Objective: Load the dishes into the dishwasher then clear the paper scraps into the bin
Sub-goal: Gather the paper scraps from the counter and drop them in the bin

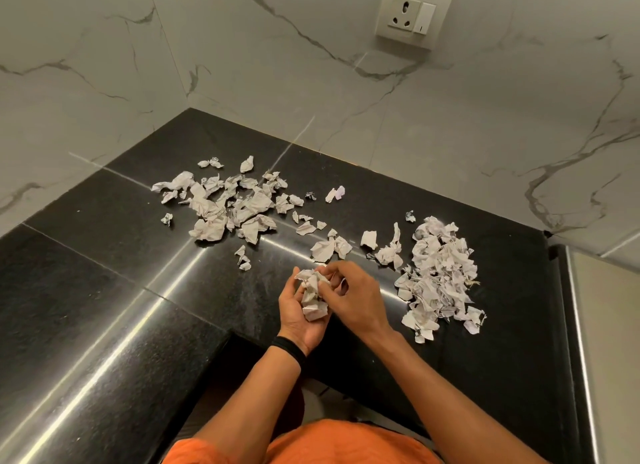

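Orange garment [311,443] nearest lens, at bottom edge. Noted left hand [294,316], black wristband [289,349] on wrist, palm up, fingers curled round wad of paper scraps [313,301] above black countertop [138,256]. Noted right hand [356,294] over it, fingertips pinching same wad. Found other scraps loose on countertop: dense heap [438,273] at right, looser scatter [232,204] toward back corner, few strays between. Logged wall socket [414,12] on marble wall [311,65] above
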